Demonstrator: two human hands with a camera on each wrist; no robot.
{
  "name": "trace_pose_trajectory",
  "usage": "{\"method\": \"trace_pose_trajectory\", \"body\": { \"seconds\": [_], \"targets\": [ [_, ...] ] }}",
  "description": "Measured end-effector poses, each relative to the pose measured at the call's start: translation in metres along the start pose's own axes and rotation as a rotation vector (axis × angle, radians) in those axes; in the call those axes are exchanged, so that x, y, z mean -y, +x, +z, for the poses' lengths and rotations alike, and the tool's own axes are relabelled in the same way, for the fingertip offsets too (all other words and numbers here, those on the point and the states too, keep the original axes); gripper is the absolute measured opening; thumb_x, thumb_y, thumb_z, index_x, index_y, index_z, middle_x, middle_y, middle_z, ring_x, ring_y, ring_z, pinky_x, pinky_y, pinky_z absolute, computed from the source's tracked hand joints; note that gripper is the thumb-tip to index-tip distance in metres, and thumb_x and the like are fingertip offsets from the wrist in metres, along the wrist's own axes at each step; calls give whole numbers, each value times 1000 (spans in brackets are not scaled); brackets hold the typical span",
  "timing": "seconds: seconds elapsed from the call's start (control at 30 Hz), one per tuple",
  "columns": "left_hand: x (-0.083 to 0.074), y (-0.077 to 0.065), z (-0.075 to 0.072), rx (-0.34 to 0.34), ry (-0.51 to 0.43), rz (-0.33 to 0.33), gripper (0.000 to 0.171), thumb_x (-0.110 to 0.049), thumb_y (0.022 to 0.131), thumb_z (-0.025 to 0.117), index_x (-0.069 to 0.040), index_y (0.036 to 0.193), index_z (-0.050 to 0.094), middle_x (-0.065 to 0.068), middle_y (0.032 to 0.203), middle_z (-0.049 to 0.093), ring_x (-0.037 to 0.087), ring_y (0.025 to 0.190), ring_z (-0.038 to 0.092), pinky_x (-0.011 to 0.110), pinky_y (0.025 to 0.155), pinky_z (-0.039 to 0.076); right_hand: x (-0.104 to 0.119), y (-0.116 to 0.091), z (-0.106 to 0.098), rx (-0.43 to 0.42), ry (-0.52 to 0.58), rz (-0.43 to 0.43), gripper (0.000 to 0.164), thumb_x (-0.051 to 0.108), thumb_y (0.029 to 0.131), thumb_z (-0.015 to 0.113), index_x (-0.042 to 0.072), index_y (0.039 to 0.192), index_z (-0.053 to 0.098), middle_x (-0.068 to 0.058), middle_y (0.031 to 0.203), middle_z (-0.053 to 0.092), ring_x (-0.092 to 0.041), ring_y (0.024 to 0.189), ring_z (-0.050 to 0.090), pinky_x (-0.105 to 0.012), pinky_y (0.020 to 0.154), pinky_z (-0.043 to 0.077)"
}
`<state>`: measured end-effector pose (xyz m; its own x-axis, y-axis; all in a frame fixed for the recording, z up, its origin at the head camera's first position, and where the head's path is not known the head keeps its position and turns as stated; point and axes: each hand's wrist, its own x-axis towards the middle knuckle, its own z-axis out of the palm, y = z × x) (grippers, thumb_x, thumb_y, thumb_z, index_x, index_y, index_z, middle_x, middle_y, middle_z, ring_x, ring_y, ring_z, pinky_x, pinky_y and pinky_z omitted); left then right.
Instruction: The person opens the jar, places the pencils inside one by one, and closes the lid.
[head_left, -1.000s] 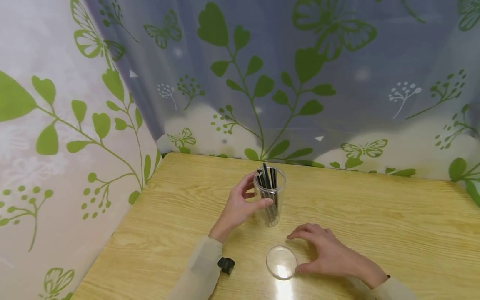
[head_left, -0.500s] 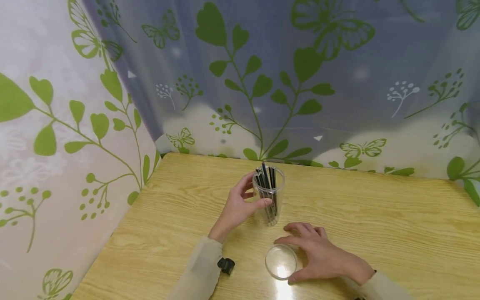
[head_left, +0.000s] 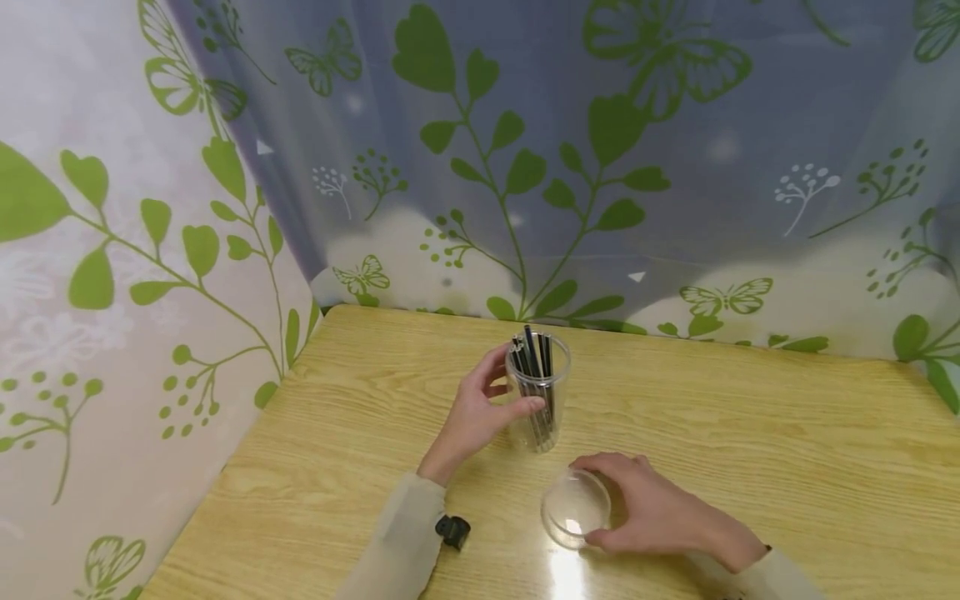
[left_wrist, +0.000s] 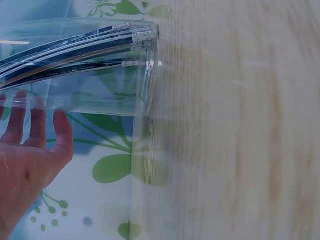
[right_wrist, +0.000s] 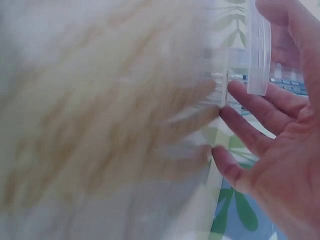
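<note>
A clear plastic cup [head_left: 562,396] stands upright on the table, with several dark pencils [head_left: 534,357] inside, their upper ends above the rim. My left hand [head_left: 474,410] holds the cup from the left, thumb in front and fingers behind. In the left wrist view, the pencils' metal-banded ends [left_wrist: 142,37] sit at the cup's base. Nearer me, my right hand [head_left: 654,508] grips a round clear lid [head_left: 574,505] by its edge between thumb and fingers. The right wrist view shows the lid [right_wrist: 258,55] edge-on, raised off the tabletop, while other fingertips touch the table.
The wood-grain table [head_left: 765,467] extends to the right of both hands. A patterned cloth [head_left: 712,200] hangs along its back edge, and another pale cloth [head_left: 127,350] borders the left side. A small black device [head_left: 453,531] sits at the left sleeve.
My right hand has reached over the lid lying on the table, closed its thumb and fingers on the edge and lifted it slightly. The left hand and cup stay in place.
</note>
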<state>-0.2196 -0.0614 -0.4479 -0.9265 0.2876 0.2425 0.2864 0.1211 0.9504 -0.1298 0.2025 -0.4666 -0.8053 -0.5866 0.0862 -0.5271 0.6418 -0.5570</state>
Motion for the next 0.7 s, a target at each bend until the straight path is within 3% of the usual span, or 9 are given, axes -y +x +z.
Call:
{"method": "trace_pose_trajectory", "body": {
  "seconds": [0.2,0.47,0.6,0.7],
  "targets": [
    [0,1,0,5,-4,-3,76,-18,84,84,-23,151,48,4,143,61,26,130,57,44,106,51,-8,-5,-5,-31,236,34,75,22,75,90,17,142,56,4,124,67,-6,105,62,-28,88,57],
    [0,-1,0,6,-5,-3,78,-20,83,85,-27,151,47,1,143,60,24,130,57,44,106,51,-18,-13,-12,-38,665,101,79,0,82,79,6,151,40,-23,123,50,-18,104,69,-34,79,63],
    [0,-1,0,8,-4,-6,78,-21,83,85,-28,151,48,0,142,60,23,131,56,44,106,50,-22,-15,-22,-103,850,94,77,-7,86,73,5,152,35,-14,125,50,-17,103,69,-33,79,63],
    [0,-1,0,6,-1,-9,78,-22,83,85,-29,151,48,-1,142,60,22,131,56,45,107,50,-25,-15,-31,-151,1044,11,72,-14,92,61,9,154,35,-1,127,51,-10,101,66,-27,81,62]
  ]
}}
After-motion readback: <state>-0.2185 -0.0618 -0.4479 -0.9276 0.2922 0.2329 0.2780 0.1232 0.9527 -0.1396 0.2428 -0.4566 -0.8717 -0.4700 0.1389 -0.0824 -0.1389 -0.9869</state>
